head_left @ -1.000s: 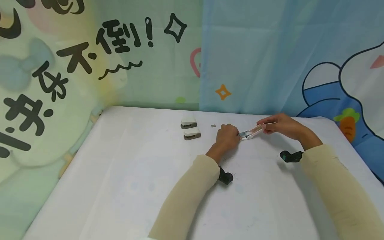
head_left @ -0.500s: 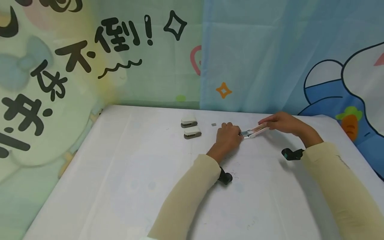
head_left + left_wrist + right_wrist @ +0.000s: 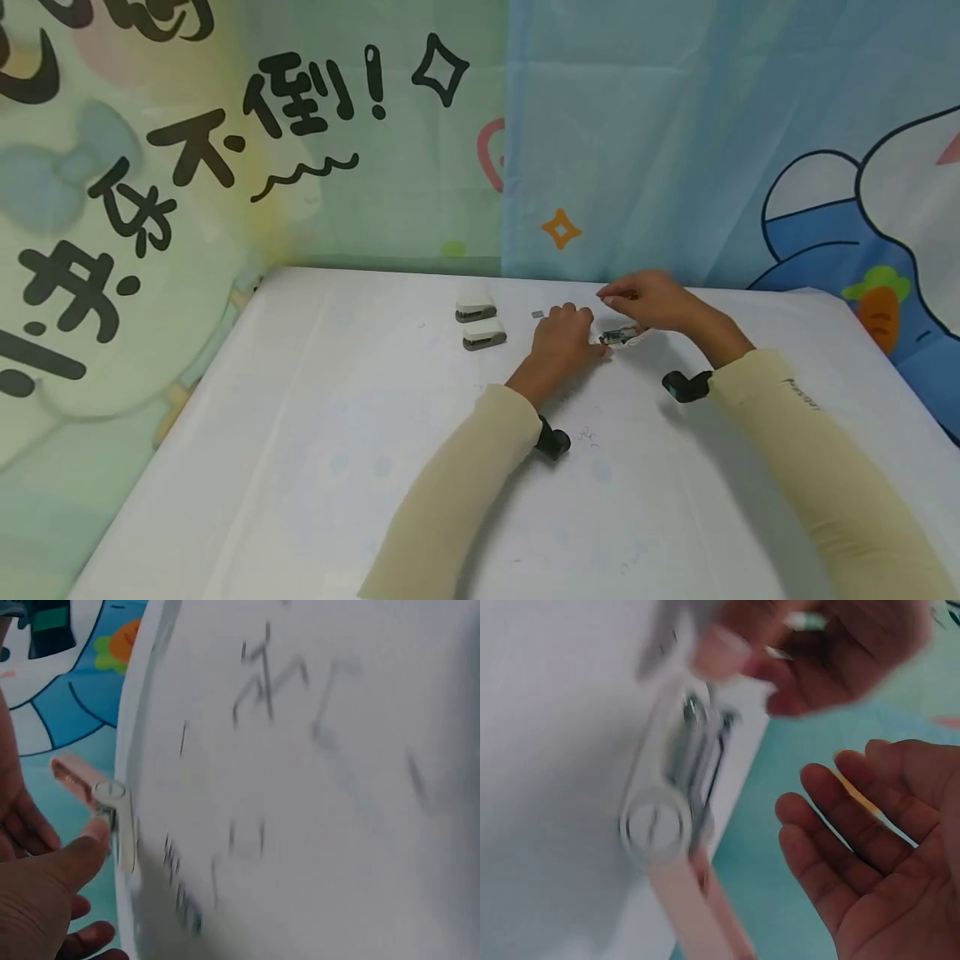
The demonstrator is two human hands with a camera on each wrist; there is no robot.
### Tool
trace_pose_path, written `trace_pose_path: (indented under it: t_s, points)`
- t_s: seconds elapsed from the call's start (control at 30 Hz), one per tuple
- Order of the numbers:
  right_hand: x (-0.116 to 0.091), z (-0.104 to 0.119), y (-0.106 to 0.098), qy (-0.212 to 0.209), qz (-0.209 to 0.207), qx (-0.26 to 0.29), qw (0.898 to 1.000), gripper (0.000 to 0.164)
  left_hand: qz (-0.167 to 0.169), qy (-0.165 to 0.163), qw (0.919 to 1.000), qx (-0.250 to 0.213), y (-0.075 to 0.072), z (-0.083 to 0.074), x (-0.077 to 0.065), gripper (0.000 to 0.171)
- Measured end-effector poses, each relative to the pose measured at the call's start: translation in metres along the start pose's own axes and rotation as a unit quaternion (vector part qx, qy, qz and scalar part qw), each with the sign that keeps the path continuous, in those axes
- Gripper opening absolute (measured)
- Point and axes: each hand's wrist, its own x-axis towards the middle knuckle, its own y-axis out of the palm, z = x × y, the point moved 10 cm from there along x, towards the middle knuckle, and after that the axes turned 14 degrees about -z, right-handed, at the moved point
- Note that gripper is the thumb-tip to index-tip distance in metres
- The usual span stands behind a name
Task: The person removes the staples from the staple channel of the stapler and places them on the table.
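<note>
A pink and white stapler (image 3: 621, 336) lies unfolded at the hinge near the table's far side. The right wrist view shows its round white hinge, its metal inner rail (image 3: 697, 754) and its pink arm (image 3: 697, 907). My left hand (image 3: 564, 340) is at the stapler's left end, thumb stretched toward the rail; the left wrist view shows the thumb tip against or right beside it, other fingers loose below. Blur hides whether they touch. My right hand (image 3: 651, 300) hovers above and behind the stapler, palm bare and fingers loosely bent in the right wrist view.
Two small white staplers with grey bases, a rear one (image 3: 476, 307) and a front one (image 3: 483, 334), sit left of my left hand. A small grey piece (image 3: 537, 314) lies behind that hand. Printed curtains (image 3: 637, 150) rise behind the white table (image 3: 337, 500).
My right hand has let go of the stapler's pink arm and moved left over the stapler. My left thumb has spread away from its fingers at the stapler's end.
</note>
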Motion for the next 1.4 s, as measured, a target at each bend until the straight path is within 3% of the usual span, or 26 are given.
trace_pose_path:
  t_s: [0.23,0.4,0.57,0.93,1.13,1.3,1.4]
  points:
    - [0.012,0.025,0.033,-0.038,0.025,0.065,0.997,0.031,-0.042,0.022,0.9985,0.029,-0.025,0.024,-0.002,0.054]
    - [0.017,0.039,0.052,-0.061,0.059,0.126,0.988,0.032,-0.055,0.022,0.9974,0.042,-0.037,0.044,-0.005,0.047]
    - [0.024,0.054,0.068,-0.07,0.063,0.168,0.981,0.035,-0.07,0.028,0.9959,0.05,-0.049,0.064,-0.01,0.046]
    - [0.038,0.072,0.101,-0.059,0.072,0.187,0.978,0.04,-0.075,0.003,0.9964,0.039,-0.065,0.111,-0.031,0.04]
    - [0.041,0.075,0.104,-0.063,0.062,0.199,0.976,0.036,-0.057,-0.003,0.9977,-0.038,-0.06,0.122,-0.031,0.04]
    - [0.045,0.079,0.111,-0.053,0.045,0.224,0.972,0.036,-0.024,-0.034,0.9919,-0.12,-0.047,0.137,-0.032,0.052]
    - [0.047,0.086,0.12,-0.058,0.038,0.216,0.974,0.035,-0.011,-0.057,0.9868,-0.151,-0.039,0.147,-0.037,0.049]
